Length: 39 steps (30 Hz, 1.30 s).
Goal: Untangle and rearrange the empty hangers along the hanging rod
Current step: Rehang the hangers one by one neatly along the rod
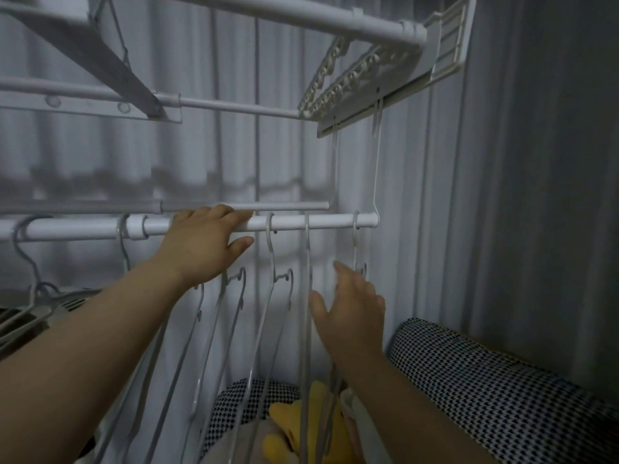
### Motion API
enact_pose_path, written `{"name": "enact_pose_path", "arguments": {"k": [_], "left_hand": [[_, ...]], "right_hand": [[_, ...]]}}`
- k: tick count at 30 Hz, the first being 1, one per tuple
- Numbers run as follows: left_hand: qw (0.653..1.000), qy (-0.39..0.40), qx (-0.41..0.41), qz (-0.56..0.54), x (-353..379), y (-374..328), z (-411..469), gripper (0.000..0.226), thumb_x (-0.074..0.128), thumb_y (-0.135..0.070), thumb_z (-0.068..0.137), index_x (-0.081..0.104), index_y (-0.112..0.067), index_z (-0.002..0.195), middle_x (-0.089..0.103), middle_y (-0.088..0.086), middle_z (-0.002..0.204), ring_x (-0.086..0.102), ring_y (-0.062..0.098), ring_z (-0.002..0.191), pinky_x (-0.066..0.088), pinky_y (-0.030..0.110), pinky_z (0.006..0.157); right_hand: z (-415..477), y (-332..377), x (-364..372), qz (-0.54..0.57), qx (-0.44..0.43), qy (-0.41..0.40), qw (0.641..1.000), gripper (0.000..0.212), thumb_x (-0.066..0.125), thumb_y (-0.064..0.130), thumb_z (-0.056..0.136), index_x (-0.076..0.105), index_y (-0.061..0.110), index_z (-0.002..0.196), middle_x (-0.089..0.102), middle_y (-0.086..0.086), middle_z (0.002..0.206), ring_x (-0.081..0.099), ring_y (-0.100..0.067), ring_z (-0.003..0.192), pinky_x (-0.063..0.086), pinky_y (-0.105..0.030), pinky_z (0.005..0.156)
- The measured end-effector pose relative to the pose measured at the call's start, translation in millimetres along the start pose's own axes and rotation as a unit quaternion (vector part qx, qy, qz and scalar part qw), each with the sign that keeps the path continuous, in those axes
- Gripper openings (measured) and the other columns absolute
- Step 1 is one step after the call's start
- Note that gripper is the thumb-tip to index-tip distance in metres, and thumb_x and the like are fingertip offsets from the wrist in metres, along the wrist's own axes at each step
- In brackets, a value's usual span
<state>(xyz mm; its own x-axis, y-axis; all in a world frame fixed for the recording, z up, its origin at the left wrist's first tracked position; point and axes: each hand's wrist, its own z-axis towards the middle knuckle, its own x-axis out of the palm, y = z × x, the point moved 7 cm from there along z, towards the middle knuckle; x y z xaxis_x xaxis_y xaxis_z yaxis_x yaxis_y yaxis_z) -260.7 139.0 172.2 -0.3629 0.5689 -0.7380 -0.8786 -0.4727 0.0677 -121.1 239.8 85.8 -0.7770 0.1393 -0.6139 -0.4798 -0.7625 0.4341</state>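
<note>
A white hanging rod runs across the middle of the view. Several empty white hangers hang from it by their hooks: one just right of my left hand, another further right, and one near the rod's right end. More hangers dangle below my left hand, and a grey bunch hangs at the far left. My left hand rests over the rod, fingers curled on top of it. My right hand is spread open below the rod, beside the right-hand hangers, holding nothing.
A thinner rod runs just behind the main one. A folding drying rack hangs overhead, with two long wire hooks holding up the rods. A black-and-white checked cushion lies at lower right; a yellow item lies below.
</note>
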Motion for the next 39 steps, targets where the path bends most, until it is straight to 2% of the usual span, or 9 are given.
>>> {"name": "enact_pose_path", "arguments": {"k": [3, 5, 8, 11, 13, 22, 29, 35, 39], "left_hand": [[1.000, 0.001, -0.002, 0.000, 0, 0, 0, 0.051, 0.042, -0.040, 0.091, 0.035, -0.024, 0.138, 0.045, 0.003, 0.139, 0.041, 0.027, 0.126, 0.029, 0.036, 0.102], [1.000, 0.003, -0.002, 0.002, 1, -1, 0, 0.051, 0.043, -0.041, 0.091, 0.035, -0.024, 0.139, 0.044, 0.003, 0.139, 0.041, 0.027, 0.126, 0.029, 0.036, 0.102], [1.000, -0.003, 0.000, -0.003, 0, -1, 0, 0.051, 0.044, -0.040, 0.090, 0.037, -0.023, 0.138, 0.046, 0.004, 0.138, 0.043, 0.028, 0.124, 0.031, 0.038, 0.100], [1.000, -0.011, 0.002, -0.007, -1, -2, 0, 0.051, 0.046, -0.039, 0.090, 0.039, -0.022, 0.137, 0.048, 0.005, 0.136, 0.045, 0.030, 0.122, 0.034, 0.038, 0.098], [1.000, -0.014, 0.003, -0.006, 0, -3, 0, 0.051, 0.047, -0.039, 0.089, 0.040, -0.022, 0.137, 0.049, 0.005, 0.135, 0.046, 0.030, 0.121, 0.034, 0.039, 0.097], [1.000, -0.021, -0.001, -0.005, 0, -4, 0, 0.049, 0.048, -0.038, 0.089, 0.042, -0.021, 0.135, 0.052, 0.006, 0.133, 0.048, 0.031, 0.119, 0.036, 0.039, 0.095], [1.000, -0.024, -0.004, -0.008, -2, -4, -1, 0.049, 0.048, -0.037, 0.089, 0.042, -0.022, 0.135, 0.051, 0.006, 0.133, 0.047, 0.030, 0.120, 0.036, 0.039, 0.096], [1.000, -0.020, -0.008, -0.002, -2, -3, -1, 0.049, 0.048, -0.037, 0.089, 0.041, -0.022, 0.136, 0.050, 0.006, 0.133, 0.047, 0.030, 0.120, 0.035, 0.039, 0.097], [1.000, -0.017, -0.010, -0.007, -1, -1, -1, 0.050, 0.048, -0.037, 0.090, 0.040, -0.021, 0.136, 0.050, 0.006, 0.134, 0.047, 0.030, 0.120, 0.034, 0.039, 0.098]], "right_hand": [[0, -29, 0, 0.118, 0.095, -0.029, 0.988, 0.065, 0.053, 0.027, 0.088, 0.020, 0.013, 0.142, 0.030, -0.008, 0.143, 0.032, -0.023, 0.129, 0.029, -0.034, 0.106], [1, -41, 11, 0.252, 0.153, 0.002, 0.955, 0.069, 0.056, 0.019, 0.087, 0.016, 0.012, 0.143, 0.039, -0.009, 0.135, 0.041, -0.023, 0.121, 0.036, -0.032, 0.100], [-1, -48, 30, 0.400, 0.230, 0.075, 0.884, 0.065, 0.051, 0.007, 0.089, 0.014, 0.011, 0.142, 0.051, 0.002, 0.084, 0.052, -0.011, 0.069, 0.044, -0.017, 0.058], [-6, -59, 34, 0.436, 0.262, 0.073, 0.858, 0.057, 0.042, 0.004, 0.093, 0.017, 0.016, 0.142, 0.052, -0.001, 0.069, 0.046, -0.006, 0.037, 0.036, -0.014, 0.032], [-6, -66, 30, 0.434, 0.256, 0.038, 0.863, 0.051, 0.039, 0.006, 0.095, 0.023, 0.017, 0.142, 0.051, -0.004, 0.063, 0.042, -0.001, 0.026, 0.031, -0.010, 0.028], [4, -74, 41, 0.385, 0.217, 0.019, 0.897, 0.036, 0.038, 0.012, 0.096, 0.044, 0.013, 0.131, 0.050, -0.004, 0.088, 0.040, -0.002, 0.060, 0.034, -0.009, 0.049], [1, -62, 42, 0.378, 0.182, 0.038, 0.907, 0.036, 0.037, 0.008, 0.096, 0.047, 0.013, 0.130, 0.054, -0.008, 0.092, 0.044, -0.007, 0.053, 0.032, -0.005, 0.034], [0, -61, 41, 0.355, 0.176, 0.038, 0.917, 0.039, 0.037, 0.009, 0.095, 0.044, 0.012, 0.133, 0.053, -0.007, 0.095, 0.046, -0.005, 0.053, 0.035, -0.005, 0.037], [-2, -57, 37, 0.350, 0.175, 0.073, 0.917, 0.042, 0.041, 0.016, 0.095, 0.035, 0.012, 0.137, 0.055, -0.009, 0.084, 0.052, 0.004, 0.038, 0.034, -0.004, 0.035]]}}
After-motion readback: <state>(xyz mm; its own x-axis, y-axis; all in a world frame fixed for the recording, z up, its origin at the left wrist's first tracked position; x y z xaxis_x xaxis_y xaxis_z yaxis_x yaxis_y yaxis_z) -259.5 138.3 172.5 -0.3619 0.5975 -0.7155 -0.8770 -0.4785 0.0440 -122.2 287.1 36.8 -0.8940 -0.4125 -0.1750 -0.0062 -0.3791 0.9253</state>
